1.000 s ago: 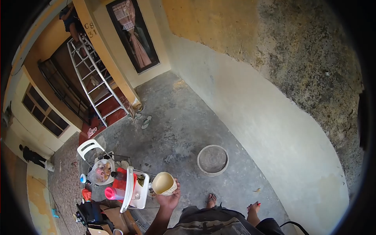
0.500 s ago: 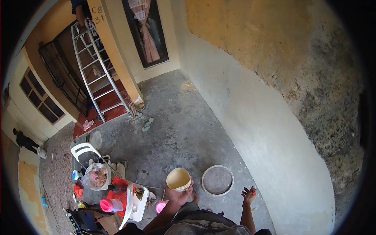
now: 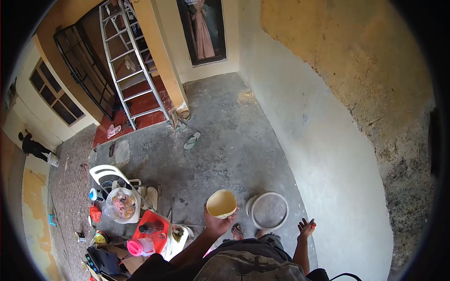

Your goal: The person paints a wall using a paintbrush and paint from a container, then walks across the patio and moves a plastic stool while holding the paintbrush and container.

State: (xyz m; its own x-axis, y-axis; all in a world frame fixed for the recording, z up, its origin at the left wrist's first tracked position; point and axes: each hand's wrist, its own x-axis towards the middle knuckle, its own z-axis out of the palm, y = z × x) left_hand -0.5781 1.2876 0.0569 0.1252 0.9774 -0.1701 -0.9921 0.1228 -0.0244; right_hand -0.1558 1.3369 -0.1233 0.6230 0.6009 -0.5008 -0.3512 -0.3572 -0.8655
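My left hand (image 3: pixel 219 225) is closed around the side and base of a cream bowl (image 3: pixel 221 203), held tilted with its hollow facing up. Only a pale inner surface shows inside it. Out to the right, near the wall, my right hand (image 3: pixel 306 228) is raised with its fingers partly curled. A small red thing (image 3: pixel 314 225) shows at its edge, too small to name. Between the hands, on the floor by my feet, stands a round grey bucket (image 3: pixel 269 210) with a pale rim and a flat grey top.
A wall (image 3: pixel 323 154), smooth grey below and rough yellow above, runs along the right. To the left are a white chair (image 3: pixel 108 172), a red tray (image 3: pixel 150 225) with bottles, and a pink-lidded jug (image 3: pixel 140 247). Farther off stand a ladder (image 3: pixel 133 70), a slipper (image 3: pixel 192 140) and a person (image 3: pixel 33 147).
The view has shifted, so the surroundings sit farther right. The bucket now shows its side. Both hands stay raised, the left still holding the bowl. The person on the ladder has left the view.
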